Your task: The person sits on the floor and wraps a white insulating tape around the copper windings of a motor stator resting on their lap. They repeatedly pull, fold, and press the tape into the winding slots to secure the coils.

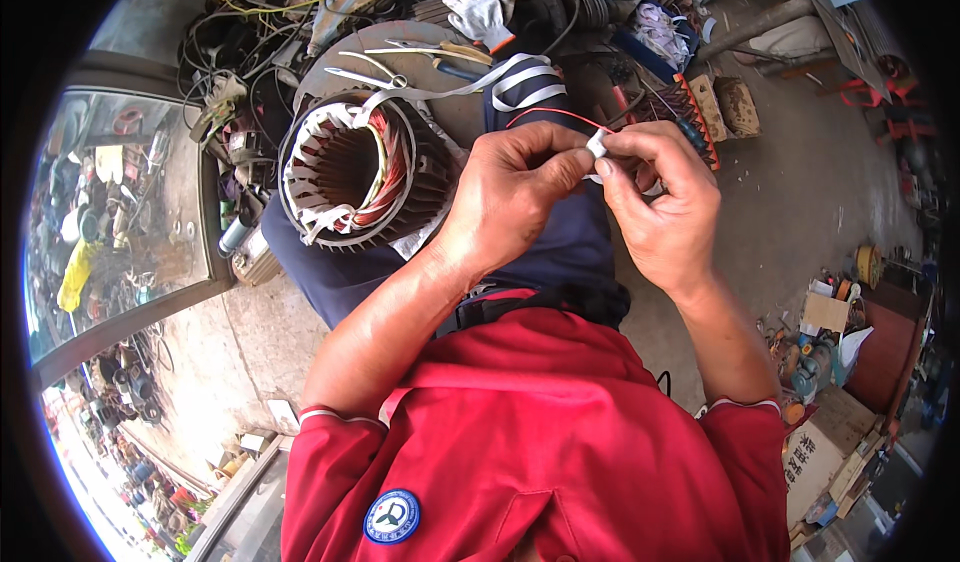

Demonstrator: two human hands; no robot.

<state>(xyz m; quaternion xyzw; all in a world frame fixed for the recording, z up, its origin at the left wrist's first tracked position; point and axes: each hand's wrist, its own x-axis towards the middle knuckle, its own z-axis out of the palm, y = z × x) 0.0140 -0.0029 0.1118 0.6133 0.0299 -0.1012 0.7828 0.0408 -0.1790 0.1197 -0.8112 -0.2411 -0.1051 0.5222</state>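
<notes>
A small white piece [598, 145], perhaps folded tape or cloth, is pinched between the fingertips of my left hand [515, 190] and my right hand [668, 202]. From it a thin red wire [556, 111] curves off to the left. Left of my hands rests a motor stator [425, 167] with a finned metal housing, copper windings and white insulation around its bore. A flat white tape [440, 94] runs from its rim to loose loops over my dark trousers. Scissors [398, 81] lie behind the stator on a round surface.
Beside the scissors are pliers [462, 70] and a white work glove [480, 17]. Cables and metal parts crowd the far left. A blue box [655, 40] stands at the back right. A glass-paned frame [125, 222] borders the left, and cardboard boxes [830, 447] stand lower right.
</notes>
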